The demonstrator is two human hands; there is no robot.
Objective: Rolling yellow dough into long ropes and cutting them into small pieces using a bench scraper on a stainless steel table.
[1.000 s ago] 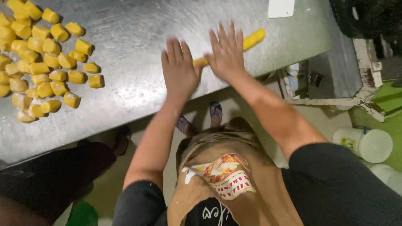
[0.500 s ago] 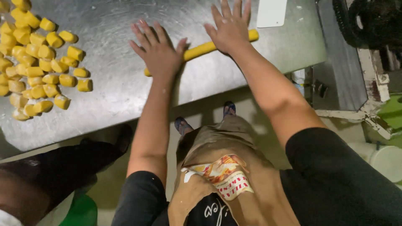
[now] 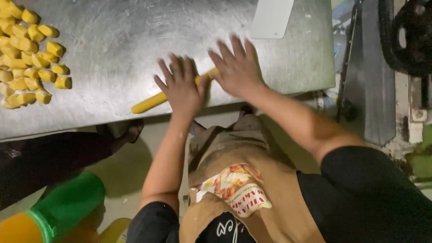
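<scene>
Yellow dough rope [image 3: 148, 103] near the bench [image 3: 112, 40] front edge, now longer and shifted left | my left hand [image 3: 182, 85] and right hand [image 3: 238, 67] flat, fingers spread, pressing it | I read rolling underway | cut pieces [image 3: 31, 67] far-left.

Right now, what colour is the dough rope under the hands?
Yellow; the dough rope shows best in the head view, on the steel table.

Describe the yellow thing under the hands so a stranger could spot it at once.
On the steel table, near its front edge, both hands lie flat: left hand, right hand. Under them runs a long yellow dough rope, its end poking out left. Unlike the short yellow dough pieces heaped far left, it is one uncut strand.
</scene>
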